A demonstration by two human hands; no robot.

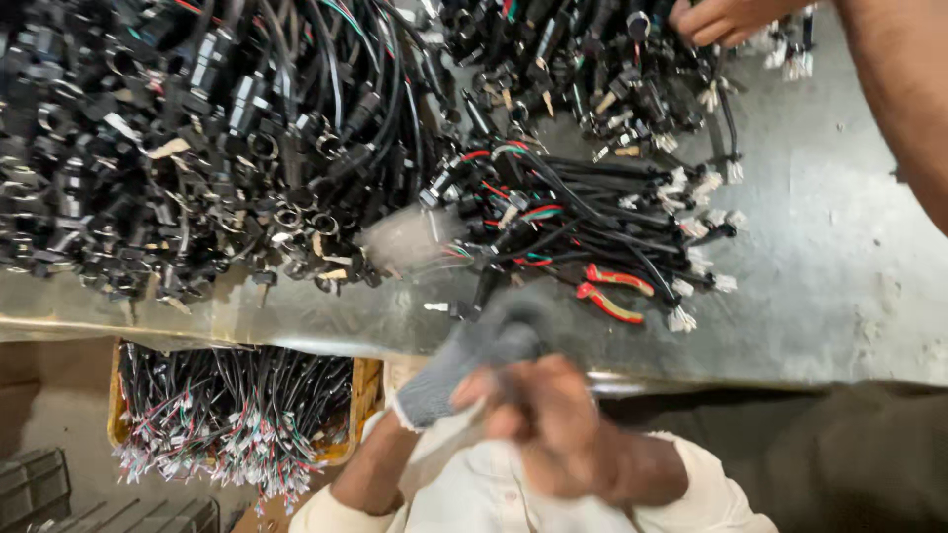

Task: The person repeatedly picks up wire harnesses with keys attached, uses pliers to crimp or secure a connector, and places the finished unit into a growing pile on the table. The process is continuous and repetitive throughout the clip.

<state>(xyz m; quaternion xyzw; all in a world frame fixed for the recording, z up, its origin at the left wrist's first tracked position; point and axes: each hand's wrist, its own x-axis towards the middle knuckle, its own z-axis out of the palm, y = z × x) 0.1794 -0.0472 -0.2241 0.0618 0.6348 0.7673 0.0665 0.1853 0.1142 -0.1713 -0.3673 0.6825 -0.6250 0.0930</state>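
A grey glove (474, 355) is being pulled onto the left hand (434, 390) by the clenched right hand (553, 424), below the table (839, 257) edge; wire harnesses (583, 217) are lying untouched.

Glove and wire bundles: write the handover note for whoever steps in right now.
Left hand: inside a grey glove, blurred; open or shut unclear.
Right hand: bare, fingers curled on the grey glove, near the table edge.
Wire bundles lie on the metal table, with red-handled pliers at their edge, untouched. More wires fill the yellow crate below. Another person's hand is at the far pile.
Done: left hand gloved.
Left: right hand bare; no wire in hand.
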